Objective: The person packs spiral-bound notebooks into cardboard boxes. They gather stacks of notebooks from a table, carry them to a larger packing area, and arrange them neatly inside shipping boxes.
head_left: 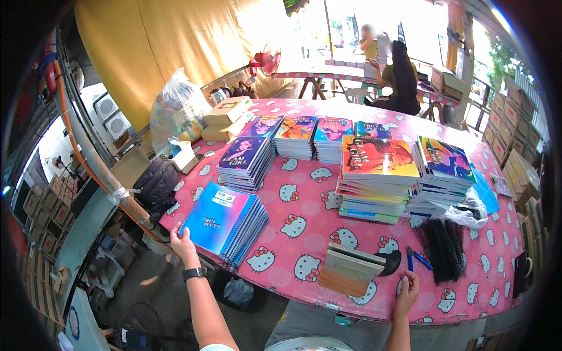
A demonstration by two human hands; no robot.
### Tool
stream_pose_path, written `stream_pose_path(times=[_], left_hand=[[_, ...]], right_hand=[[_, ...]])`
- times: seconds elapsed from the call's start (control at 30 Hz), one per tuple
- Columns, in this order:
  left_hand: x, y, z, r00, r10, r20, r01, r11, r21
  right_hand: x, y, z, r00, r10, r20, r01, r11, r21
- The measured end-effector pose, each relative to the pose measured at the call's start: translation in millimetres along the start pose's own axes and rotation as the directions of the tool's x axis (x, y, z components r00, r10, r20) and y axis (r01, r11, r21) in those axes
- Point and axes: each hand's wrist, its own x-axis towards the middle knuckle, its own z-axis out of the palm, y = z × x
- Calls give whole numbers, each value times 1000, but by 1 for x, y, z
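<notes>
A stack of blue-and-pink spiral notebooks (215,217) lies at the table's near left, its coils along the right side. Beside its near left edge is my left hand (184,243), thumb and fingers apart, with nothing seen in it. At the near right edge of the table rests my right hand (407,288), its fingers loosely bent and apart, just below blue-handled pliers (420,261). To its left stands a block of boards or pads (352,270), with a dark rounded piece (389,262) next to it. Black binding coils (440,251) lie to the right of the pliers.
Tall stacks of colourful-covered books (377,175) fill the right middle of the pink table (307,231); lower stacks (294,137) stand farther back. Crumpled clear plastic (470,212) lies at the right. A filled plastic bag (178,111) and boxes (227,111) sit far left. One person (400,82) sits beyond.
</notes>
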Motion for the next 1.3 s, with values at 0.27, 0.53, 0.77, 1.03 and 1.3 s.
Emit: stream_pose_path(times=[0.27, 0.53, 0.77, 1.03, 1.3], left_hand=[[-1, -8, -9, 955, -287, -76, 274, 950, -146], [-11, -18, -16, 938, -339, 66, 345, 925, -160], [-4, -28, -12, 979, -203, -18, 198, 968, -153], [-27, 76, -9, 975, -114, -192, -9, 839, -544], [-56, 52, -13, 657, 374, 654, -419, 903, -95]], right_hand=[[2, 5, -2, 999, 5, 52, -4, 1000, -27], [4, 5, -2, 998, -15, 65, 21, 995, -99], [4, 3, -1, 996, -21, 84, 32, 991, -128], [5, -3, 3, 998, -28, 60, 35, 992, -121], [6, 7, -2, 995, -17, 102, 42, 968, -248]])
